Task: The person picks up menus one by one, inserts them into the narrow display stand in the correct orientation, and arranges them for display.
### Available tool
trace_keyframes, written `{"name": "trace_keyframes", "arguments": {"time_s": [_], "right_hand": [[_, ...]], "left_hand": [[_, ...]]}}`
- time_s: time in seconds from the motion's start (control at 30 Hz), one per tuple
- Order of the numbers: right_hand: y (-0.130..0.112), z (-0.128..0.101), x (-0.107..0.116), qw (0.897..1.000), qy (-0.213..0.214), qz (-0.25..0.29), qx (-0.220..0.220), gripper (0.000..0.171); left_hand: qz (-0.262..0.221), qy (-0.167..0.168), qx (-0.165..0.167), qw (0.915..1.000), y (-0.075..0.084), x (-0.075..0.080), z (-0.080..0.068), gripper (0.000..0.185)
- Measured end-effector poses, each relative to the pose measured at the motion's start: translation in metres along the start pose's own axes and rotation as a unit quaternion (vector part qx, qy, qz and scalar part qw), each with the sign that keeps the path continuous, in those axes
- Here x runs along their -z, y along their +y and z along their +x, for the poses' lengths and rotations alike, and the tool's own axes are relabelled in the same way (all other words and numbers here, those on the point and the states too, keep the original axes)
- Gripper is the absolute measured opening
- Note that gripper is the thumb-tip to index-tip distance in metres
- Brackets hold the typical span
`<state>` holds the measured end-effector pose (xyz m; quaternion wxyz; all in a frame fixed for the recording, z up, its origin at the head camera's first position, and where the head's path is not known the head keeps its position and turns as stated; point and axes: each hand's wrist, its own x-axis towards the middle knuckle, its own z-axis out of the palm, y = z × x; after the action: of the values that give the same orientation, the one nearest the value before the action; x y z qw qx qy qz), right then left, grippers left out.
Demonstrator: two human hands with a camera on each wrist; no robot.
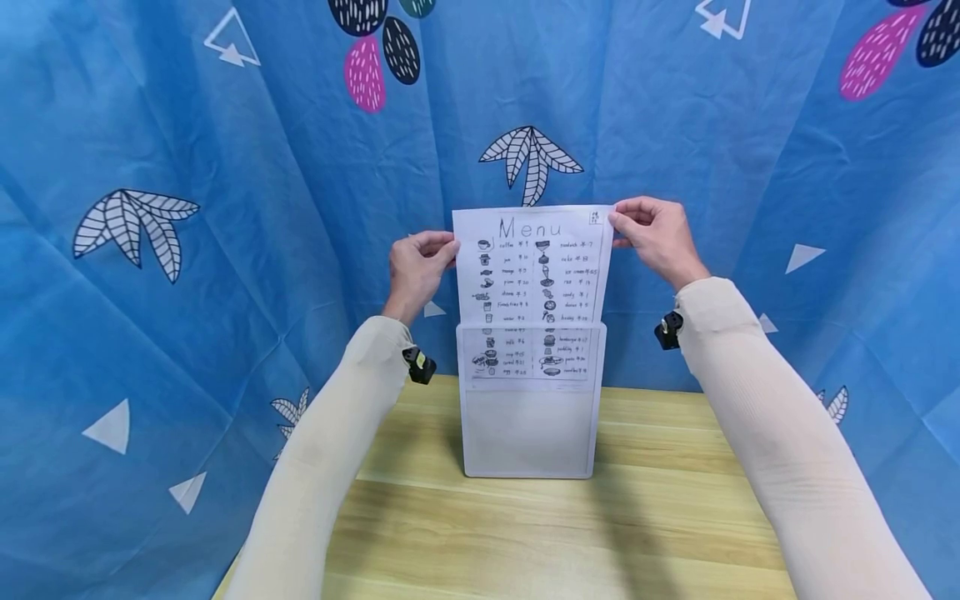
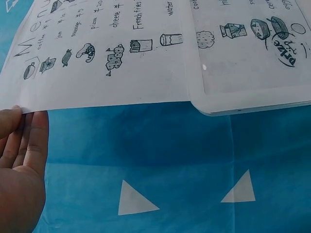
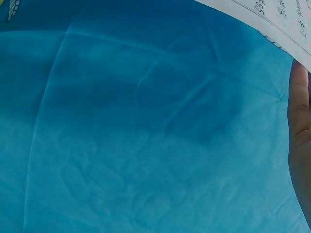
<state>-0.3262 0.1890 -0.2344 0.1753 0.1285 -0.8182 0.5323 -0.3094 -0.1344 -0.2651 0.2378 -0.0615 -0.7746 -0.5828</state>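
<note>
Hands (image 1: 536, 246) on upright menu sheet (image 1: 532, 267)

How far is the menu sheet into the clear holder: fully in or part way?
Part way. The menu sheet has its lower part inside the clear holder; its upper half stands above the rim, pinched by left hand and right hand.

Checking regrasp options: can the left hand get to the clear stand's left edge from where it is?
Probably yes. The left hand pinches the menu sheet's left edge above the clear stand. Nothing sits beside the stand's left edge; only bare wooden table. It must release the sheet first.
</note>
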Motion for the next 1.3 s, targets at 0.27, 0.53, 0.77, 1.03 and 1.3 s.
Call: {"name": "trace_keyframes", "arguments": {"time_s": [0.27,0.53,0.77,1.03,1.3], "right_hand": [[0.002,-0.002,0.0,1.0,-0.001,-0.004,0.001,0.035],[0.004,-0.003,-0.001,1.0,-0.006,-0.008,0.002,0.036],[0.007,-0.003,-0.003,1.0,-0.007,-0.005,-0.002,0.035],[0.01,-0.005,-0.003,1.0,-0.011,-0.012,0.0,0.037],[0.012,-0.004,-0.004,1.0,-0.003,-0.003,0.01,0.035]], "left_hand": [[-0.006,-0.005,-0.004,1.0,-0.002,-0.001,-0.001,0.023],[-0.002,-0.005,0.005,1.0,-0.006,-0.001,-0.003,0.023],[-0.012,-0.007,0.012,0.9998,-0.008,-0.002,-0.003,0.023],[-0.01,-0.009,0.005,0.9999,-0.013,-0.002,-0.005,0.023],[-0.014,-0.008,0.005,0.9999,-0.014,-0.003,-0.006,0.023]]}}
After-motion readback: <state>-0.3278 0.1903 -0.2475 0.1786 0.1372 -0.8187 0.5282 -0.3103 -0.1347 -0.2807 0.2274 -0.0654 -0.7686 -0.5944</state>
